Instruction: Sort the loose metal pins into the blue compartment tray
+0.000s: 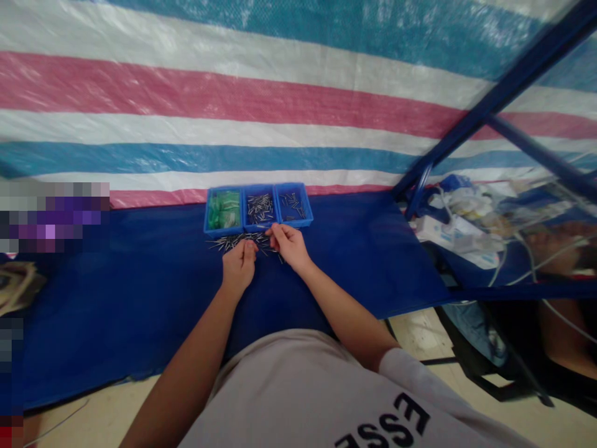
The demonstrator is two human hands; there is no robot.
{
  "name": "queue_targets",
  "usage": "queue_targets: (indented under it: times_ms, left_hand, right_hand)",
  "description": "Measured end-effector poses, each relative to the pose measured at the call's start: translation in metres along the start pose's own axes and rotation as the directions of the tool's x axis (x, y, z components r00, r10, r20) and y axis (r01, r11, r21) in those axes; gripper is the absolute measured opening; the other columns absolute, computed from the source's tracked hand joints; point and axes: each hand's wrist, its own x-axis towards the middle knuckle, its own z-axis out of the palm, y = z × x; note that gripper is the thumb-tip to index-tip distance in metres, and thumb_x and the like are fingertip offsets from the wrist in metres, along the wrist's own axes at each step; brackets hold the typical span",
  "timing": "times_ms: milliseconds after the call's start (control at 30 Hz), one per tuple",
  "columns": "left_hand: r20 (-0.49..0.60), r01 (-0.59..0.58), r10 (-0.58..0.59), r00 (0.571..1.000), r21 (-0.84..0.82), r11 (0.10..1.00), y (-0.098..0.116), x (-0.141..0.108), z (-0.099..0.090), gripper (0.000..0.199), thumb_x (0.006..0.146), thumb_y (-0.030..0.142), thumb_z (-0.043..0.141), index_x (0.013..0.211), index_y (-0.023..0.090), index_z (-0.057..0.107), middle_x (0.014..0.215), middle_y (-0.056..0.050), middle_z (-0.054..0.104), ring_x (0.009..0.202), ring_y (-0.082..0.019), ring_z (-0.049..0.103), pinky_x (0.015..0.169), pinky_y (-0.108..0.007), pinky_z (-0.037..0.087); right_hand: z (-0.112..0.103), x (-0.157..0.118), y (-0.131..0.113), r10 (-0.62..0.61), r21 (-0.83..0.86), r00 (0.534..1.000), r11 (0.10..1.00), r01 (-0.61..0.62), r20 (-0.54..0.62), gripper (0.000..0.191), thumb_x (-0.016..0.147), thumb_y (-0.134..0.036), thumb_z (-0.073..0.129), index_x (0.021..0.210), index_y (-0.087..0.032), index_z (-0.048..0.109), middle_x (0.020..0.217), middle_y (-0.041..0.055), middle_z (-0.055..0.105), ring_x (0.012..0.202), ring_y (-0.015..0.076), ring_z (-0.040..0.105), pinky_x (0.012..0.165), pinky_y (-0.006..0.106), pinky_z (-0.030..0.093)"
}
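My left hand (239, 264) is closed at the near edge of a pile of thin metal pins (228, 241) on the blue surface. My right hand (288, 244) is pinched at the right end of that pile, just below the bins; what its fingertips hold is too small to make out. Behind the pile stand three joined blue bins. The left bin (206, 211) contains green see-through packets (225, 208). Short dark metal pins (260, 208) fill much of the middle bin, and fewer pins (293, 205) lie in the right bin (308, 210).
A blue cot-like surface (140, 298) stretches under everything. Behind it hangs a striped plastic sheet (280, 106). A blue metal frame (485, 93) slants up at the right, beside cluttered white packages and cables (459, 236). Another person's arm (559, 249) shows at the far right.
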Motion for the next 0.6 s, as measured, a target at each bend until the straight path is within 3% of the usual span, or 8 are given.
queue_targets:
  times_ms: [67, 133, 300, 400, 500, 533, 600]
  left_hand:
    - [-0.007, 0.001, -0.001, 1.000, 0.007, 1.000, 0.000, 0.000, 0.000, 0.035, 0.095, 0.035, 0.036, 0.073, 0.018, 0.057, 0.055, 0.002, 0.054, 0.049, -0.010, 0.051, 0.054, -0.021, 0.038]
    - [-0.010, 0.000, 0.000, 1.000, 0.013, 1.000, 0.000, 0.000, 0.000, 0.035, 0.095, 0.035, 0.036, 0.073, 0.018, 0.057, 0.055, 0.002, 0.054, 0.049, -0.010, 0.051, 0.054, -0.021, 0.038]
    - [0.004, -0.015, 0.015, 1.000, 0.044, 0.999, 0.002, 0.001, -0.001, 0.033, 0.094, 0.034, 0.038, 0.072, 0.018, 0.058, 0.056, 0.002, 0.055, 0.052, -0.010, 0.053, 0.056, -0.021, 0.039]
    - [0.006, 0.003, -0.003, 1.000, 0.044, 0.999, 0.002, 0.001, -0.001, 0.032, 0.093, 0.034, 0.040, 0.072, 0.018, 0.059, 0.055, 0.002, 0.055, 0.051, -0.010, 0.053, 0.056, -0.021, 0.039]
    - [-0.022, 0.022, -0.021, 1.000, 0.040, 0.999, 0.003, 0.000, -0.001, 0.028, 0.091, 0.033, 0.042, 0.077, 0.018, 0.061, 0.057, 0.003, 0.056, 0.051, -0.010, 0.052, 0.055, -0.021, 0.039]
    - [-0.030, 0.024, -0.023, 0.999, 0.040, 0.999, 0.003, 0.000, -0.001, 0.026, 0.090, 0.032, 0.043, 0.081, 0.018, 0.062, 0.058, 0.003, 0.057, 0.052, -0.010, 0.051, 0.055, -0.021, 0.039]
    - [-0.037, 0.026, -0.024, 0.999, 0.046, 0.999, 0.004, 0.000, -0.001, 0.022, 0.089, 0.030, 0.044, 0.087, 0.019, 0.063, 0.060, 0.003, 0.057, 0.052, -0.010, 0.051, 0.055, -0.021, 0.040]
  right_hand:
    - [0.001, 0.003, -0.001, -0.012, 0.030, 0.998, 0.999, 0.011, 0.054, 0.067, 0.082, -0.069, 0.044, 0.117, -0.013, 0.056, 0.076, 0.0012, 0.060, 0.049, 0.0000, 0.042, 0.048, 0.013, 0.036]
    - [0.000, 0.003, 0.000, -0.036, 0.006, 0.996, 0.999, 0.036, 0.086, 0.069, 0.083, -0.065, 0.048, 0.130, -0.016, 0.049, 0.083, 0.0019, 0.063, 0.053, 0.0000, 0.045, 0.051, 0.013, 0.039]
    - [-0.006, -0.009, -0.004, -0.160, -0.074, 0.987, 0.984, 0.161, 0.012, 0.051, 0.086, -0.056, 0.051, 0.110, -0.012, 0.062, 0.077, 0.0031, 0.062, 0.064, 0.0025, 0.053, 0.059, 0.013, 0.043]
    - [-0.011, -0.015, -0.028, -0.316, -0.104, 0.945, 0.946, 0.307, -0.083, 0.041, 0.088, -0.050, 0.051, 0.102, -0.013, 0.063, 0.079, 0.0038, 0.062, 0.070, 0.0043, 0.058, 0.066, 0.016, 0.047]
    - [-0.016, -0.025, -0.078, -0.491, -0.154, 0.856, 0.870, 0.469, -0.161, 0.031, 0.089, -0.045, 0.054, 0.094, -0.016, 0.061, 0.070, 0.0011, 0.058, 0.065, 0.0036, 0.057, 0.068, 0.019, 0.048]
    - [-0.018, -0.030, -0.099, -0.566, -0.166, 0.804, 0.823, 0.543, -0.182, 0.029, 0.088, -0.045, 0.054, 0.087, -0.016, 0.058, 0.066, 0.0003, 0.056, 0.065, 0.0034, 0.056, 0.067, 0.019, 0.048]
    - [-0.024, -0.044, -0.141, -0.732, -0.171, 0.641, 0.679, 0.714, -0.232, 0.031, 0.091, -0.046, 0.049, 0.081, -0.017, 0.054, 0.062, -0.0010, 0.052, 0.064, 0.0029, 0.056, 0.067, 0.020, 0.048]
